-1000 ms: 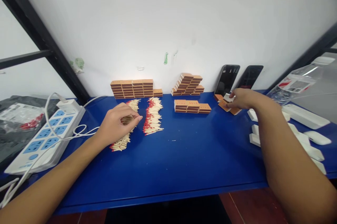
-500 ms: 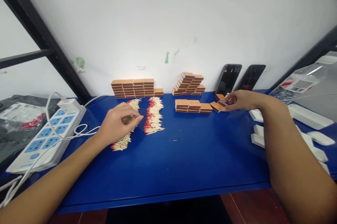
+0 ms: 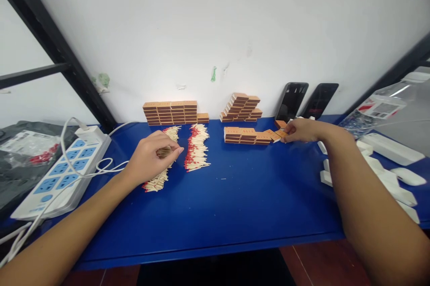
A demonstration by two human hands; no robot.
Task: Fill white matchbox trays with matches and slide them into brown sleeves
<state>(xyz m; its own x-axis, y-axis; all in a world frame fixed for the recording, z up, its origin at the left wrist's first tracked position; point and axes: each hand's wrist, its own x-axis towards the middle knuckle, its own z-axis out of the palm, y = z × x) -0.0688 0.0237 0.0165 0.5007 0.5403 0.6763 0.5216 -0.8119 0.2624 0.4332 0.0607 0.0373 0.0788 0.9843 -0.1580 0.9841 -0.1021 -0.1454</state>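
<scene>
Over the left row of loose matchsticks (image 3: pixel 156 183), my left hand (image 3: pixel 151 154) is closed around a small bunch of matchsticks (image 3: pixel 163 152). A second row of matchsticks (image 3: pixel 197 149), red heads to the left, lies just beyond its fingertips. To the right, my right hand (image 3: pixel 300 130) pinches the end of a matchbox (image 3: pixel 281 133). That box touches another tilted matchbox (image 3: pixel 271 135) at the right end of a low row of stacked matchboxes (image 3: pixel 240 135). One more matchbox (image 3: pixel 280 124) lies behind the fingers, partly hidden.
Along the wall stand a neat stack of matchboxes (image 3: pixel 170 113) and a slanting pile (image 3: pixel 240 107). Two phones (image 3: pixel 291 100) lean at the back right. A power strip (image 3: pixel 63 174) with cables is on the left; a plastic bottle (image 3: pixel 379 104) and white devices (image 3: pixel 393 148) are on the right.
My right hand has lowered slightly, and the matchboxes by it have shifted left, with one now resting tilted on the row's end. My left hand stays closed in nearly the same place.
</scene>
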